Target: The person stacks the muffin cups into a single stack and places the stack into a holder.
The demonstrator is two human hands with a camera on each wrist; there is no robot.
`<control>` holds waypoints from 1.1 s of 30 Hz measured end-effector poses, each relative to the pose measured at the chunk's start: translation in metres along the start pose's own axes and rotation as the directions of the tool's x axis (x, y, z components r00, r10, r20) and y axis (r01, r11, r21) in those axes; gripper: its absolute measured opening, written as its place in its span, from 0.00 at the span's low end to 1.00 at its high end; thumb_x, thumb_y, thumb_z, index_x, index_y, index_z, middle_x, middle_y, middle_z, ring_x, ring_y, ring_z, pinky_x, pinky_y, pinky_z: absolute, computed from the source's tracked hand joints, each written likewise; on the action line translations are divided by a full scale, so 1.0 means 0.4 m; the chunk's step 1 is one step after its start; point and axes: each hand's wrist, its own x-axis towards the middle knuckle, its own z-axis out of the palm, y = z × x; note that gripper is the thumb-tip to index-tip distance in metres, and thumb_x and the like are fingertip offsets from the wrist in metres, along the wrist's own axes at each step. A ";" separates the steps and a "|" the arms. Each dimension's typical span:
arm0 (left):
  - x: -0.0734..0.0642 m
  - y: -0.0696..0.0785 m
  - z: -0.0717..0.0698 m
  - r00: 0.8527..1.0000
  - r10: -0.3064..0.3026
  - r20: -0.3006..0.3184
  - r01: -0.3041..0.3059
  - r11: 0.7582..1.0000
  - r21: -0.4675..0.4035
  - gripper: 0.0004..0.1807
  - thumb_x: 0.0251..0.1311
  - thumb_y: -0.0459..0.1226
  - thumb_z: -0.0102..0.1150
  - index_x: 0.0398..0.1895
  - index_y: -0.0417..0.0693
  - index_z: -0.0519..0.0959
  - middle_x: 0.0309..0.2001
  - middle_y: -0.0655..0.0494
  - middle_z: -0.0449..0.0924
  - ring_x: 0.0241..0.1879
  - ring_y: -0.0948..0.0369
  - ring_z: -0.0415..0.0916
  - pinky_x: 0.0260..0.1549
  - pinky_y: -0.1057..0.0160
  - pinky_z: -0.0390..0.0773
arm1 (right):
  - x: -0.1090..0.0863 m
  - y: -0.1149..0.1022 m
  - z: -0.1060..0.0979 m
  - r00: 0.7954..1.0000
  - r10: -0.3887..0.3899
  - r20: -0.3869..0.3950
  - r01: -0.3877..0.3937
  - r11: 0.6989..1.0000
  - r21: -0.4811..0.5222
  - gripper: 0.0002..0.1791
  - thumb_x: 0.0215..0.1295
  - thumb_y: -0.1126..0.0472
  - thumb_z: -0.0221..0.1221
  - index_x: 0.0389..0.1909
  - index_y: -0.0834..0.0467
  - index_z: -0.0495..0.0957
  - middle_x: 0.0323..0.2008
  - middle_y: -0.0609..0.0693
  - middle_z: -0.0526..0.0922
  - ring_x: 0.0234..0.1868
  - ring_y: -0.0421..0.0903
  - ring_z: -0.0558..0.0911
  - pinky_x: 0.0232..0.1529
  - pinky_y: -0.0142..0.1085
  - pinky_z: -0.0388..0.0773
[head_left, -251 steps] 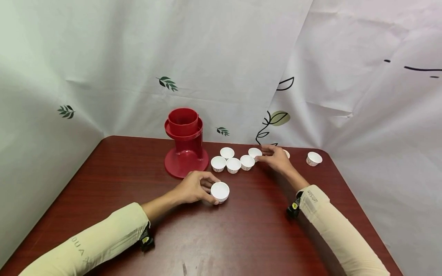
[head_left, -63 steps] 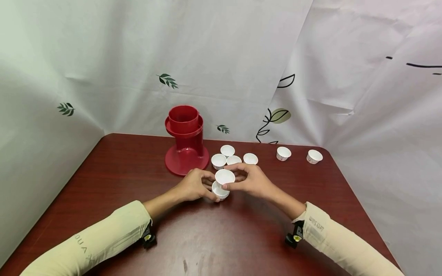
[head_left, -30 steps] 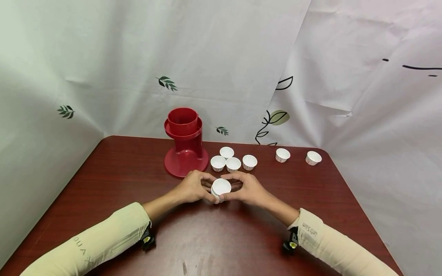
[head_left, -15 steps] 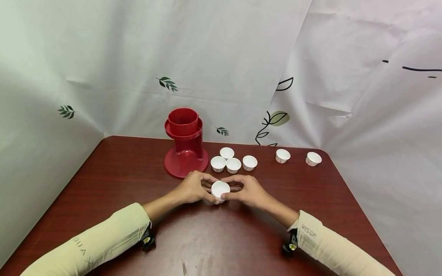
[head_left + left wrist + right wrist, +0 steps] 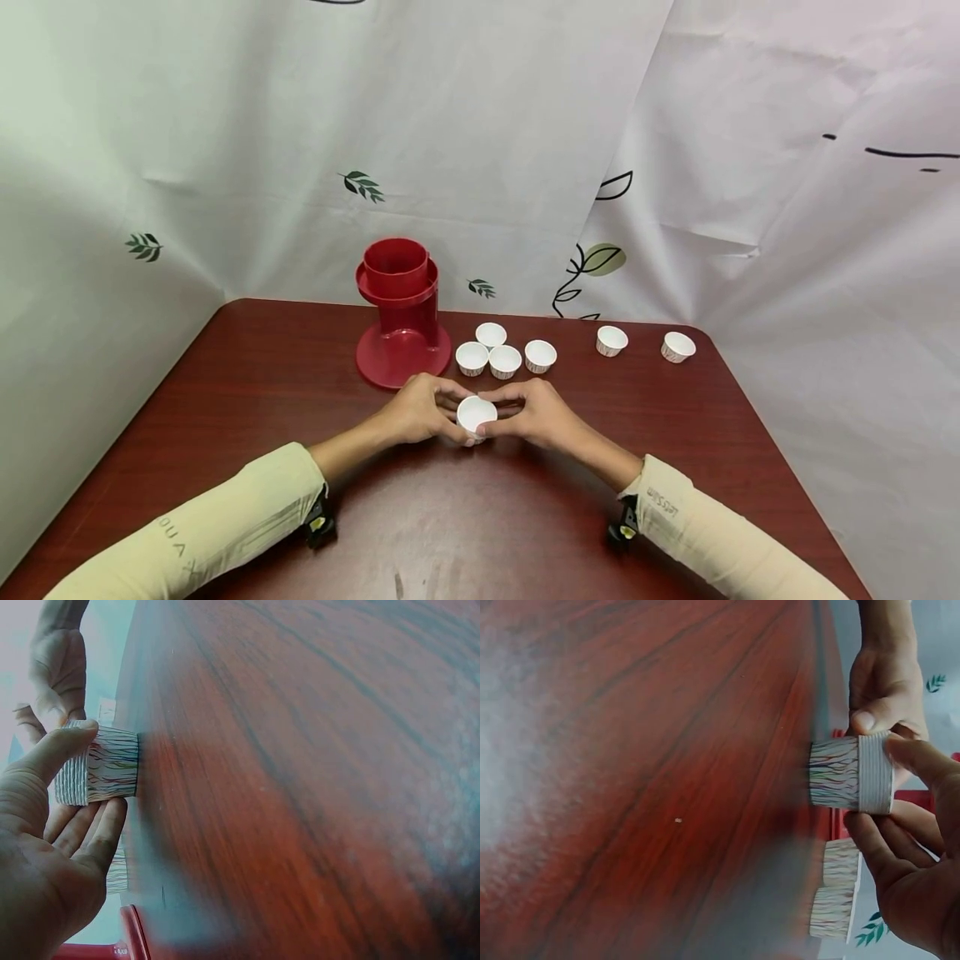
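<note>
Head view: we list one nested stack of white paper cups (image 5: 476,412), mid-table on a dark red wooden table (image 5: 457,525), gripped by curled fingers of the left hand (image 5: 422,409) and right hand (image 5: 544,412). Right cream sleeve (image 5: 705,525): we read "LetsSlim". Left cream sleeve (image 5: 225,508): "UA" legible, other letters unclear. Far left, one red cylindrical stand (image 5: 406,319); far side, six single white paper cups (image 5: 541,357).

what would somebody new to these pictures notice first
Probably the red stand, the brightest block of colour, left of centre towards the back of the dark table. Next, the left hand and right hand holding a nested stack of white cups mid-table, with six more cups farther back.
</note>
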 end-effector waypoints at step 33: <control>0.009 -0.008 -0.002 0.999 0.028 0.023 -0.028 1.000 0.007 0.32 0.43 0.30 0.91 0.55 0.38 0.88 0.47 0.48 0.94 0.46 0.60 0.93 0.53 0.61 0.95 | 0.004 0.005 0.000 0.997 -0.080 -0.007 0.079 0.992 -0.094 0.25 0.60 0.54 0.84 0.59 0.52 0.94 0.50 0.43 0.97 0.45 0.31 0.88 0.49 0.27 0.87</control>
